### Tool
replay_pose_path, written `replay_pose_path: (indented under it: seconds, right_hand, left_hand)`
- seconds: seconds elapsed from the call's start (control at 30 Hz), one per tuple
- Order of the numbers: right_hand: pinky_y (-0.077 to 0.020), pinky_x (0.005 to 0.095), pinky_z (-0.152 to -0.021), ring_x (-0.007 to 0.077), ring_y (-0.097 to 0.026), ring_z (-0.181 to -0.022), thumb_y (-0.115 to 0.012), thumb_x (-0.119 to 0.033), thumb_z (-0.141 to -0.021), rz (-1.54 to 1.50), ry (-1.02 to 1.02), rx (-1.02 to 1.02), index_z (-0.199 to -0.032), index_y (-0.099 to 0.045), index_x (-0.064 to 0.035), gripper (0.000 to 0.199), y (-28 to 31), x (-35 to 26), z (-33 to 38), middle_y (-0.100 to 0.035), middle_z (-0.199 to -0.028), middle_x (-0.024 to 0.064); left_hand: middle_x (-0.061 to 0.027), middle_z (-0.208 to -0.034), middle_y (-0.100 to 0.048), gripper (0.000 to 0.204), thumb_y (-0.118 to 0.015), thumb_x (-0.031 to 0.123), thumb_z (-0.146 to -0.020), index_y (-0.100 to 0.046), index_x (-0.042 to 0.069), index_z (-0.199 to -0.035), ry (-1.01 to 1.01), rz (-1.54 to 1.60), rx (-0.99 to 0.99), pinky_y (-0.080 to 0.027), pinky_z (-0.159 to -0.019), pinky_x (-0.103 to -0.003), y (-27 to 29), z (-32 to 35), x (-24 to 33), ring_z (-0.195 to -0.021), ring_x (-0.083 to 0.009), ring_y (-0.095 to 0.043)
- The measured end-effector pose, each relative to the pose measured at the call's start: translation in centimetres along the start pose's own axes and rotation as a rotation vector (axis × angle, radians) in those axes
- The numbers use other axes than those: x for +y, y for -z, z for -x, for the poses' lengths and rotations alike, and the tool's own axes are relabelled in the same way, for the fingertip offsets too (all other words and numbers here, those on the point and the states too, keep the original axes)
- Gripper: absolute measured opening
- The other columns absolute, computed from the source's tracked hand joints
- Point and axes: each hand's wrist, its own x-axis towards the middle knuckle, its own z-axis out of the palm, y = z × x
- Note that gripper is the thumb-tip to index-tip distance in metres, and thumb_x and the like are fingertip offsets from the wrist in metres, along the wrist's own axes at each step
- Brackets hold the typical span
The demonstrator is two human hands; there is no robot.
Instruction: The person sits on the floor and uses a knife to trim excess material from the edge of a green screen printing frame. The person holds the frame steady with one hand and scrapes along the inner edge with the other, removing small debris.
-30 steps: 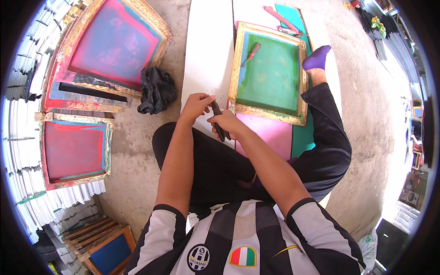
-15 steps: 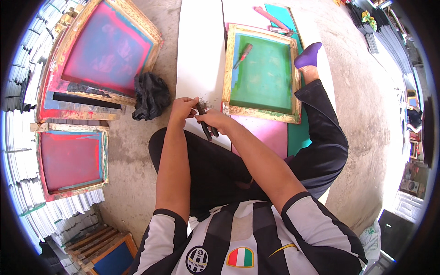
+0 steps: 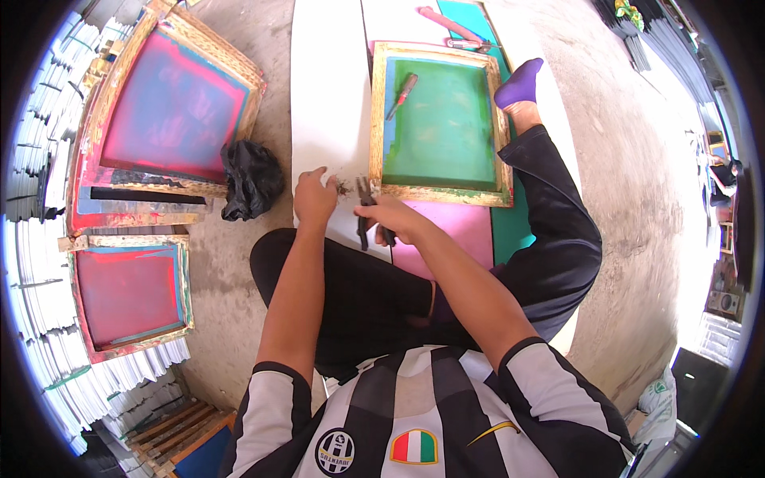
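My right hand (image 3: 396, 217) grips dark-handled pliers (image 3: 366, 196), their jaws pointing away from me beside the lower left corner of a wooden screen-printing frame (image 3: 440, 193). My left hand (image 3: 315, 199) is over the white board (image 3: 323, 95), thumb and index finger apart, with no object visible between them; its other fingers are curled. Just right of it lies a small heap of thin dark bits (image 3: 343, 188), too small to make out singly. The frame has green mesh (image 3: 446, 127), and a screwdriver (image 3: 402, 96) with a red-and-dark handle rests on it.
A crumpled black plastic bag (image 3: 252, 179) sits left of the board. Further left are a large screen frame with blue-pink mesh (image 3: 175, 103) and a smaller one with red mesh (image 3: 127, 295). A pink-handled tool (image 3: 450, 24) lies at the far end. My socked foot (image 3: 519, 84) flanks the frame.
My hands have moved apart: the left is now away from the pliers, whose jaws have come into sight in my right hand. The whole view has shifted slightly.
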Motion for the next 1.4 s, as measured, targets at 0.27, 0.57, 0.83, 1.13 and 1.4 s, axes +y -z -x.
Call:
replay_pose_path:
  seconds: [0.27,0.57,0.83,1.13,1.4]
  right_hand:
    - [-0.0394,0.0295,-0.04,0.0122,-0.049,-0.046,-0.069,-0.03,-0.101,-0.152,0.148,0.325,-0.106,-0.059,-0.0038,0.028,8.7,3.5,7.7,-0.068,-0.086,0.0119]
    - [-0.041,0.0303,-0.041,0.012,-0.05,-0.048,-0.067,-0.025,-0.099,-0.276,0.224,0.311,-0.113,-0.056,-0.001,0.029,11.5,5.5,9.5,-0.066,-0.093,0.0138]
    - [-0.0403,0.0304,-0.041,0.0124,-0.049,-0.046,-0.066,-0.023,-0.099,-0.305,0.241,0.317,-0.115,-0.056,0.0015,0.031,11.6,5.6,9.4,-0.064,-0.09,0.0124]
    - [-0.0382,0.0301,-0.041,0.0116,-0.046,-0.046,-0.065,-0.022,-0.1,-0.286,0.225,0.305,-0.125,-0.06,0.0008,0.034,11.2,6.0,9.2,-0.06,-0.088,0.008]
    - [-0.0384,0.0305,-0.041,0.0117,-0.047,-0.046,-0.064,-0.023,-0.1,-0.215,0.184,0.287,-0.125,-0.061,-0.0006,0.034,10.4,6.9,8.1,-0.061,-0.086,0.0075]
  left_hand:
    - [-0.0097,-0.127,-0.066,0.022,-0.077,0.024,-0.083,-0.08,0.012,-0.1,-0.675,-0.13,-0.001,-0.048,-0.096,-0.049,-2.7,6.1,10.3,-0.115,-0.0338,-0.059]
    - [-0.0033,-0.121,-0.068,0.012,-0.074,0.02,-0.082,-0.079,0.013,-0.09,-0.812,-0.218,0.222,-0.047,-0.095,-0.048,-6.7,6.2,10.1,-0.112,-0.0302,-0.058]
    - [0.0037,-0.113,-0.068,0.007,-0.077,0.02,-0.079,-0.074,0.015,-0.08,-0.895,-0.158,0.231,-0.045,-0.094,-0.046,-6.5,5.2,9.7,-0.107,-0.0257,-0.058]
    - [0.0031,-0.105,-0.065,0.011,-0.078,0.023,-0.076,-0.073,0.014,-0.081,-0.934,-0.075,0.18,-0.044,-0.097,-0.045,-6.2,4.8,9.5,-0.106,-0.0252,-0.058]
    - [-0.0017,-0.098,-0.063,0.018,-0.078,0.029,-0.084,-0.071,0.013,-0.086,-0.778,-0.056,0.175,-0.043,-0.092,-0.046,-4.7,4.3,9.3,-0.102,-0.0274,-0.058]
